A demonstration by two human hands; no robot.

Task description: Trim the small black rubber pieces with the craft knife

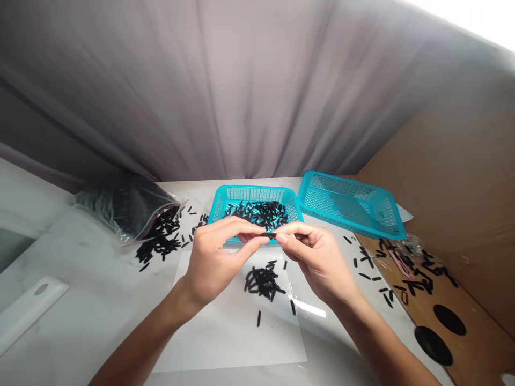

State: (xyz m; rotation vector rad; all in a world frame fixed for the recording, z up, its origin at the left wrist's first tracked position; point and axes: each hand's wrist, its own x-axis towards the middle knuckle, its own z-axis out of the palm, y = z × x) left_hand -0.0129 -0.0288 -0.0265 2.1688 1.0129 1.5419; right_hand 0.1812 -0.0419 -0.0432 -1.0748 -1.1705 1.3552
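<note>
Between the fingertips of both hands is a small, slim black piece [269, 235], partly hidden by the fingers; its exact kind is unclear. My left hand [217, 260] pinches one end with thumb and fingers. At the other end, my right hand [319, 262] has thumb and forefinger closed on it, and a dark bit shows behind its thumb. Just beyond the hands stands a turquoise mesh basket [257, 188] containing many similar black pieces. Below them, a loose heap of black pieces [263, 282] lies on a white sheet [225, 338].
At the left, an open plastic bag [124, 206] spills black pieces onto the table. A second turquoise basket [350, 220] sits at the back right. Beyond scattered pieces are two black discs [433, 344] near a cardboard wall [450, 187]. A white handle-like object [32, 311] lies at left.
</note>
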